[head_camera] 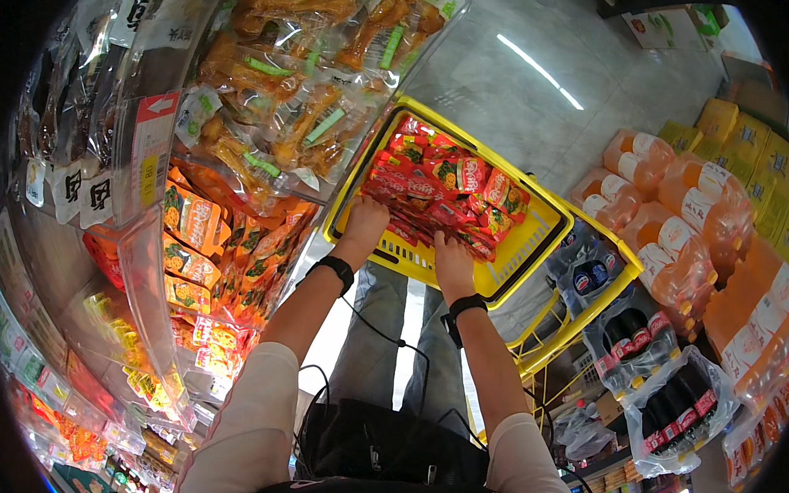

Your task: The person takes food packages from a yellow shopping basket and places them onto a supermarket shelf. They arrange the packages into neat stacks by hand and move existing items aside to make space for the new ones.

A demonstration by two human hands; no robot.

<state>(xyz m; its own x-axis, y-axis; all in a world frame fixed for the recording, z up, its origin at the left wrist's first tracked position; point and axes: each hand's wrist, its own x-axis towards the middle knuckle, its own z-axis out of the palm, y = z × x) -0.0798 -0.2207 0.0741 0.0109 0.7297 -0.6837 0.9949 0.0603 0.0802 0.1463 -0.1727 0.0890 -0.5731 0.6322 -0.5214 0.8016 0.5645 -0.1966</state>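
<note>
A yellow plastic shopping basket (pixel 534 254) stands before me on a yellow wire cart (pixel 606 298). Many small red snack packets (pixel 462 176) lie in it. At the basket's near left part, my left hand (pixel 367 221) grips the edge of the red packets, its fingers bent over them. My right hand (pixel 453 259) holds the same bunch farther right, near the basket's front rim. Both hands' fingertips are partly hidden among the packets. Each wrist wears a black band. Left of the basket, a clear bin holds vacuum-packed meat snacks (pixel 307 121), with orange snack packets (pixel 189 262) in a bin below.
Clear shelf dividers and a price tag (pixel 150 153) rise at the left. On the right stand shrink-wrapped orange drink bottles (pixel 698 195), dark cola bottles (pixel 674 408) and yellow cartons (pixel 767 159). Grey tiled floor (pixel 511 72) lies beyond the basket. A black cable runs between my wrists.
</note>
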